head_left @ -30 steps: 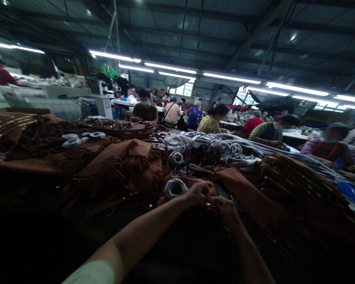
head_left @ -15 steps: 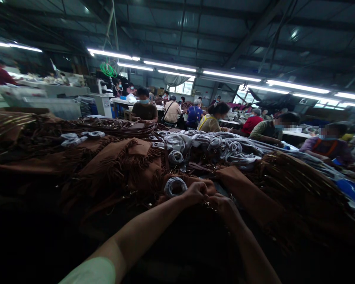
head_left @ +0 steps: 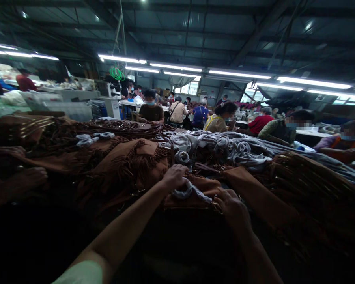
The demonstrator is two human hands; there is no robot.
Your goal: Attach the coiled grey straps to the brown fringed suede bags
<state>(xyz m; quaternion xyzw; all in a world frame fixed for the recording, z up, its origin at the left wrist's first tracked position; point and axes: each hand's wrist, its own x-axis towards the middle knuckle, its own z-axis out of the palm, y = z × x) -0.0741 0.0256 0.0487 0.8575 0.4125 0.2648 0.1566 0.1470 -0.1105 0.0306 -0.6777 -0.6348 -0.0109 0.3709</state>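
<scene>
A brown bag [head_left: 177,203] lies in front of me, with a wrapped strap coil [head_left: 183,190] on it whose pale wrapped end runs right to a gold clasp at the bag's corner. My left hand [head_left: 175,177] is at the upper left edge of the coil, its fingers curled; what they grip is too dark to make out. My right hand [head_left: 230,203] rests at the bag's right end, its fingers bent around the gold clasp [head_left: 217,206].
Fringed brown bags [head_left: 121,157] are heaped on the left, and more brown bags [head_left: 307,185] on the right. Wrapped straps [head_left: 225,144] lie behind. Another person's hands [head_left: 26,179] are at the far left; several people sit beyond.
My hands were together at the clasp and have moved apart, the left one leftward to the coil. The wrapped strap end now shows. Another person's hands have come further in at the left.
</scene>
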